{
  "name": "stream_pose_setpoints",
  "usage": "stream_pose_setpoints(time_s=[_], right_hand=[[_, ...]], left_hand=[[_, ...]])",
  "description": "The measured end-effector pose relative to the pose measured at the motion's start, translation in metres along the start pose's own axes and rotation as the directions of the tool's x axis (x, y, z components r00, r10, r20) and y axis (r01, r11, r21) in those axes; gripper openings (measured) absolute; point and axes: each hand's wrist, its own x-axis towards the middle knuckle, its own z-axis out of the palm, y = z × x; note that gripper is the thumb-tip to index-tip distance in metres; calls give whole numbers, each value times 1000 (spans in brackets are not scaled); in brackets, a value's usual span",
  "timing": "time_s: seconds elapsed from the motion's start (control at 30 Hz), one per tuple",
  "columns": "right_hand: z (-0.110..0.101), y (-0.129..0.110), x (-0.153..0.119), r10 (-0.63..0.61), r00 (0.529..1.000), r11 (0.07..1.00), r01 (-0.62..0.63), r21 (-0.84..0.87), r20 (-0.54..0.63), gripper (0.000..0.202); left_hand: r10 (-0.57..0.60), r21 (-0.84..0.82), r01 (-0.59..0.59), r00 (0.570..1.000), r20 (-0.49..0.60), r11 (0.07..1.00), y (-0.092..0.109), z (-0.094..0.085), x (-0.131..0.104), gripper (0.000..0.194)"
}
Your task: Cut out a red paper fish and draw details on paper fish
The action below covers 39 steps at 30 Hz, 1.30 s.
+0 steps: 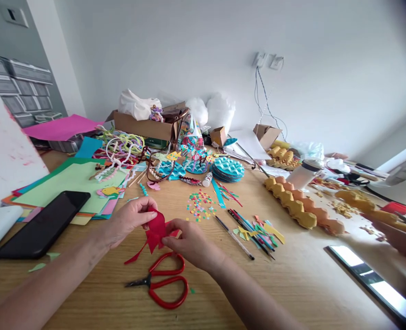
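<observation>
A rounded piece of red paper [157, 222] is held up between both hands, above the wooden table. My left hand [132, 220] pinches its upper left edge between thumb and fingers. On the lower right side, my right hand [187, 240] grips it with closed fingers. Pointed red scraps [152, 242] show just below and behind the held piece, and a thin red strip reaches toward the lower left. Red-handled scissors [168, 279] lie on the table below the hands, their blades pointing left.
A black phone [44, 224] lies at left beside stacked coloured paper [72, 183]. Confetti [201, 205], pens [251, 231] and blue wavy discs [227, 169] are beyond the hands. Egg-carton strips [290, 201] and another phone [371, 279] lie at right, near another person's hand.
</observation>
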Motion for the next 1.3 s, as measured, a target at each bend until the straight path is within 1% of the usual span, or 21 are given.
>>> stream_pose_setpoints(time_s=[0.03, 0.07, 0.13, 0.23, 0.3, 0.37, 0.4, 0.47, 0.53, 0.6, 0.7, 0.8, 0.87, 0.93, 1.0, 1.13, 1.2, 1.3], right_hand=[[2, 2, 4, 31, 999, 996, -34, 87, 43, 10], [4, 2, 7, 49, 995, 985, -61, 164, 82, 8], [5, 2, 12, 67, 991, 957, -97, 273, 117, 12], [4, 0, 17, 102, 990, 935, -128, 331, 97, 15], [3, 1, 20, 110, 991, 941, -129, 312, 76, 16], [1, 4, 20, 78, 996, 969, -85, 230, 36, 15], [1, 6, 19, 47, 999, 986, -48, 159, 11, 15], [-1, 9, 15, -34, 998, 998, 32, -48, -50, 14], [-3, 10, 9, -123, 989, 955, 97, -281, -77, 15], [-4, 9, 3, -156, 987, 897, 123, -424, -45, 17], [-6, 6, -2, -119, 992, 841, 117, -528, 31, 21], [-8, 4, 0, -68, 996, 800, 91, -594, 61, 23], [-9, 1, 4, -60, 996, 770, 89, -632, 67, 23], [-12, -2, 9, -86, 993, 742, 114, -661, 75, 22], [-15, -7, 15, -120, 986, 714, 166, -680, 115, 23], [-14, -16, 29, -135, 962, 611, 270, -744, 239, 32], [-13, -18, 35, -114, 962, 589, 266, -763, 248, 35], [-12, -21, 41, -74, 964, 586, 248, -771, 254, 36]], left_hand=[[4, 6, -4, 1000, 1, 1000, 1, 0, -1, 23], [6, 16, -6, 1000, 2, 1000, 2, 0, -1, 22], [8, 43, -8, 1000, 1, 999, 4, -3, 0, 22], [4, 96, -2, 1000, -25, 995, 5, -15, 5, 21], [9, 137, 2, 997, -82, 991, 5, -28, 10, 21], [23, 179, 7, 986, -166, 984, 3, -47, 17, 27], [30, 202, 12, 978, -205, 979, 1, -59, 19, 30], [40, 247, 31, 960, -278, 969, -4, -84, 24, 30], [44, 290, 61, 939, -341, 955, -12, -109, 28, 28], [37, 328, 98, 923, -383, 940, -22, -130, 31, 28], [6, 381, 167, 910, -415, 909, -36, -150, 36, 24], [-46, 449, 255, 904, -425, 856, -44, -157, 39, 18], [-81, 497, 300, 906, -415, 814, -46, -157, 40, 22], [-104, 542, 327, 910, -401, 774, -47, -155, 39, 26], [-118, 581, 344, 913, -391, 737, -46, -152, 38, 29], [-147, 637, 374, 913, -380, 674, -42, -146, 36, 28], [-143, 654, 374, 914, -379, 658, -39, -144, 34, 27], [-104, 657, 361, 912, -396, 662, -35, -141, 30, 26]])
